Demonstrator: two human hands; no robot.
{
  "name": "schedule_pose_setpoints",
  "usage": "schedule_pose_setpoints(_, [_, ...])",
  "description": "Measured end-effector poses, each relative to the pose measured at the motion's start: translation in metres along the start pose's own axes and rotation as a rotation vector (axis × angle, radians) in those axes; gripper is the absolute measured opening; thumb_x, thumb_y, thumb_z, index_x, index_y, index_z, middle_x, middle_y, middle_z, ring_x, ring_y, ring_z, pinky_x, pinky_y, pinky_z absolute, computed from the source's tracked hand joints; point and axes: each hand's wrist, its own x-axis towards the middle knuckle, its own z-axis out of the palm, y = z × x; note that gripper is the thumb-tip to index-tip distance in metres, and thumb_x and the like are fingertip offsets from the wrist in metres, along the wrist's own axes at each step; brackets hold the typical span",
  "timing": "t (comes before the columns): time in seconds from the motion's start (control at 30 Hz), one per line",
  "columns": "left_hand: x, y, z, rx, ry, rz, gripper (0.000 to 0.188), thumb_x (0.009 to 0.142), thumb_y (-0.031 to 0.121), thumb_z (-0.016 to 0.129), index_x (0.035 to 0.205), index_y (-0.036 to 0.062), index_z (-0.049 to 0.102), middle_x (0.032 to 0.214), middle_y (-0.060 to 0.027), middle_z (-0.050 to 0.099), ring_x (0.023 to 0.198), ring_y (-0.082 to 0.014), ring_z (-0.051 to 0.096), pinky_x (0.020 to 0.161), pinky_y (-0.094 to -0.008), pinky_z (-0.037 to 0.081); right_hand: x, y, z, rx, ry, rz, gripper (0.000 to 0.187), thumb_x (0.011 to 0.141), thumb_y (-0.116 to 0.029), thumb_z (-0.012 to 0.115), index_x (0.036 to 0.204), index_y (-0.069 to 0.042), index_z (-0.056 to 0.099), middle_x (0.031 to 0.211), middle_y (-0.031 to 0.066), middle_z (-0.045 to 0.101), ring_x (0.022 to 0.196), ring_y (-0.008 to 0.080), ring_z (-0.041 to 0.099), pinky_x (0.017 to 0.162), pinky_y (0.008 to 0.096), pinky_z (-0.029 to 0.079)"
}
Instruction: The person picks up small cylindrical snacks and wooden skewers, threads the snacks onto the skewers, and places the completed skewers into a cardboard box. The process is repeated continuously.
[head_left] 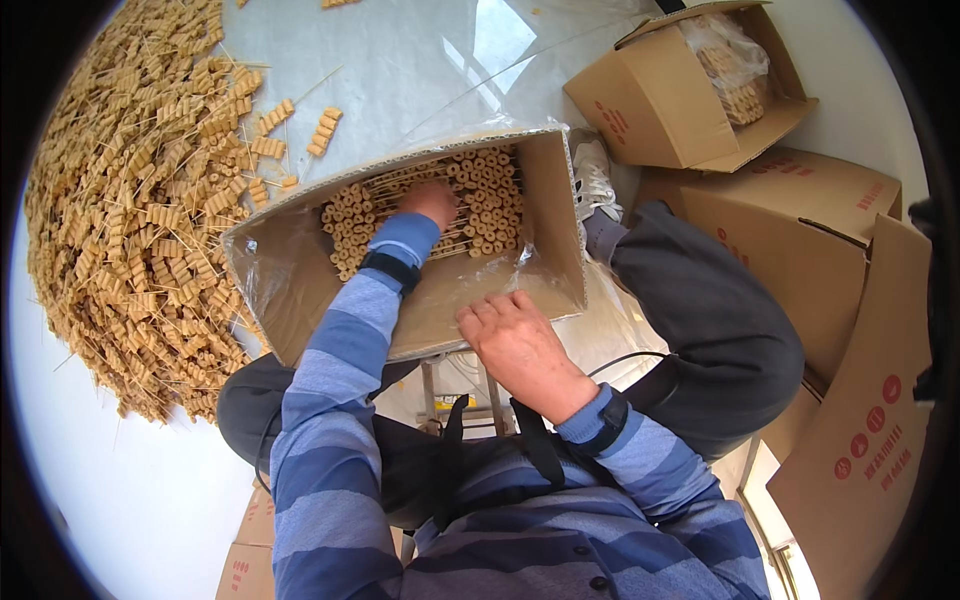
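Head view, my only feed: the left hand (430, 203) is down inside the cardboard box (557, 205), touching skewered snacks (490, 215); fingertips hidden, so I cannot tell whether it pinches one. Right hand (515, 345) lies at the near rim, fingers bent and close together; I cannot tell if it grips the cardboard. Snacks stand stacked either side of the left hand, sticks running between, bare wall above them: I judge the box part filled. Left of that hand, a large loose heap (130, 230) lies unpacked; I estimate much left to do.
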Motion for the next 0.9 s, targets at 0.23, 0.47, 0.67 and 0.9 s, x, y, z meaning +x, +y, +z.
schedule_pose_setpoints(0.23, [0.023, -0.005, 0.000, -0.294, 0.236, -0.048, 0.035, 0.095, 0.027, 0.058, 0.122, 0.0066, 0.066, 0.110, -0.0249, 0.067, 0.099, -0.0419, 0.066, 0.089, -0.0472, 0.052, 0.002, 0.001, 0.001, 0.005, 0.012, -0.002, 0.017, 0.079, -0.010, 0.059, 0.093, -0.002, 0.063, 0.088, 0.0105, 0.066, 0.089, 0.0248, 0.063, 0.084, 0.0361, 0.047])
schedule_pose_setpoints(0.47, [0.023, 0.004, 0.007, -0.337, 0.095, -0.012, 0.036, 0.095, 0.026, 0.055, 0.121, 0.0019, 0.064, 0.114, -0.0251, 0.067, 0.106, -0.0414, 0.064, 0.094, -0.0484, 0.051, 0.007, 0.004, -0.001, -0.001, 0.015, -0.039, 0.016, 0.080, -0.010, 0.058, 0.093, -0.003, 0.063, 0.088, 0.0104, 0.065, 0.089, 0.0245, 0.063, 0.083, 0.0359, 0.047])
schedule_pose_setpoints(0.67, [-0.004, 0.012, -0.016, -0.112, 0.153, 0.130, 0.036, 0.094, 0.032, 0.059, 0.110, 0.0012, 0.067, 0.104, -0.0232, 0.069, 0.096, -0.0421, 0.066, 0.085, -0.0489, 0.052, 0.001, 0.001, 0.000, -0.009, -0.118, -0.008, 0.024, 0.080, -0.010, 0.058, 0.103, -0.003, 0.062, 0.098, 0.0100, 0.067, 0.097, 0.0241, 0.063, 0.087, 0.0356, 0.047])
schedule_pose_setpoints(0.9, [-0.028, 0.033, 0.023, -0.006, -0.410, 0.239, 0.031, 0.090, 0.030, 0.060, 0.098, 0.0017, 0.072, 0.098, -0.0204, 0.071, 0.092, -0.0382, 0.068, 0.082, -0.0456, 0.053, 0.006, 0.001, 0.001, -0.020, -0.007, -0.041, 0.012, 0.079, -0.011, 0.058, 0.090, -0.005, 0.062, 0.084, 0.0084, 0.064, 0.088, 0.0241, 0.062, 0.082, 0.0357, 0.047])
